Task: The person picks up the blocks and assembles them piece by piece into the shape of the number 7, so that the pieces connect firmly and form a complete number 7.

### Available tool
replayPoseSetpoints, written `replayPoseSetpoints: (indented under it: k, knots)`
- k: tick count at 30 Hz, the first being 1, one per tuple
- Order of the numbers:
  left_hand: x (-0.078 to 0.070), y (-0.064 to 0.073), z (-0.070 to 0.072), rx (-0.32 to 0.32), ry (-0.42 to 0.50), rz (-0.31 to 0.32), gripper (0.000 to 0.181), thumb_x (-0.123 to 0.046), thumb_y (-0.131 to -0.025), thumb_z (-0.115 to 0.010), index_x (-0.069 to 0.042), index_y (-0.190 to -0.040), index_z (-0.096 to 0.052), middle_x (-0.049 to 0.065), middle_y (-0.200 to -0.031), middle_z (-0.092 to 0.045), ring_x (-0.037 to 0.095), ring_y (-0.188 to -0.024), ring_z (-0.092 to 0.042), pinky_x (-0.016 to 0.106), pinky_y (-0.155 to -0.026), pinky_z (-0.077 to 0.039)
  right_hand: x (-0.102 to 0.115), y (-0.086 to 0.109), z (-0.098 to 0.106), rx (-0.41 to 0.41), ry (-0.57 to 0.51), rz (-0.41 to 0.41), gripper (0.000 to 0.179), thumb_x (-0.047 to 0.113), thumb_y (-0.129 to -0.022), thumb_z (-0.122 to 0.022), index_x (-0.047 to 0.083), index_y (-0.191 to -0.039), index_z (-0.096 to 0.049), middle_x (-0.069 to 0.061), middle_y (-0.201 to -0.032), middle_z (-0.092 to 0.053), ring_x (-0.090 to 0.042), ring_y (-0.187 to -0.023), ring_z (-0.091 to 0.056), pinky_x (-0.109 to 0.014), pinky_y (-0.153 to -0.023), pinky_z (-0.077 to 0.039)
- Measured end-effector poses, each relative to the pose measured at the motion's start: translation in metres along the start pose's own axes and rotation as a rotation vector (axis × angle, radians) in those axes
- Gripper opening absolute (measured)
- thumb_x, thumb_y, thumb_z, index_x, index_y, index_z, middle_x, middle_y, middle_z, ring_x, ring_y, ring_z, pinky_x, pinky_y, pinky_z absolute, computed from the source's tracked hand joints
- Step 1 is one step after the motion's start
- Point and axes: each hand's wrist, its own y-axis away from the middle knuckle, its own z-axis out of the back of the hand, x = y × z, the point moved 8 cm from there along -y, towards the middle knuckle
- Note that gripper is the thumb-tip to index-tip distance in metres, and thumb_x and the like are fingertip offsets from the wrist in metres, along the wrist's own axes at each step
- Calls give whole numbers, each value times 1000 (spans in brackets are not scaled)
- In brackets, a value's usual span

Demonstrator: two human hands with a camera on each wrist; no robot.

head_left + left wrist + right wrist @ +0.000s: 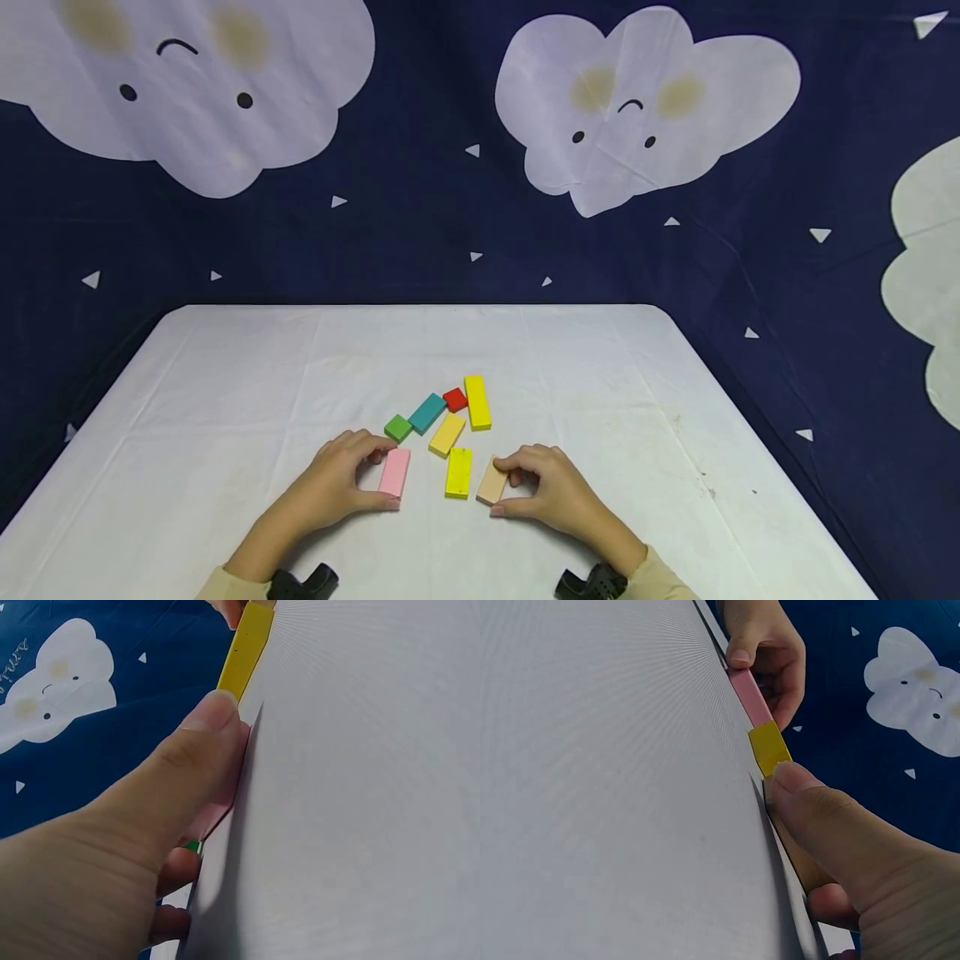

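Note:
My left hand [348,475] pinches a pink block [394,473] by its two ends, thumb at the near end and a finger at the far end. The left wrist view shows the thumb over that pink block [214,814]. On the right, my right hand [547,490] grips a tan wooden block [492,482] the same way; in the right wrist view the thumb covers part of the tan block [799,859]. Between the two hands lies a yellow block [458,473], touched by neither in the head view. Both held blocks are at the white tabletop.
Behind the hands lie a green block [398,428], a teal block [427,413], a red block [454,400], a tall yellow block [477,402] and a pale yellow block [447,434]. They sit close together on the white-covered table [225,375]. A dark blue cloud-patterned curtain [420,225] hangs behind.

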Motion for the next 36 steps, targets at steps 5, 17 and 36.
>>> replayPoseSetpoints:
  k: [5, 17, 36]
  knots:
    - [3, -3, 0, 8, 55, 39, 70, -52, -59, -91, -21, -116, -67, -16, -96, -58, 7, -94, -50, 42, -92, -44, 0, 1, 0, -6, 5, 10, 54, 54, -68, -85, 27, -113, -74, 22, -78, -59, 4, -72, -49, -21, -73, -40]
    - [-8, -20, 1, 48, 144, 65, 65, -45, -64, -92, -18, -117, -66, -12, -90, -58, 11, -83, -49, 23, -73, -44, 2, 2, 1, -24, -7, 52, 46, 49, -69, -87, 27, -107, -74, 20, -77, -59, 2, -72, -49, -19, -71, -41]
    - [-53, -97, -16, 111, 202, -16, 64, -42, -69, -89, -17, -123, -65, -6, -98, -61, 15, -87, -51, 32, -81, -43, 11, 4, 3, -69, -53, 168, 32, 42, -73, -86, 23, -98, -78, 18, -77, -66, 3, -71, -52, -12, -63, -43]
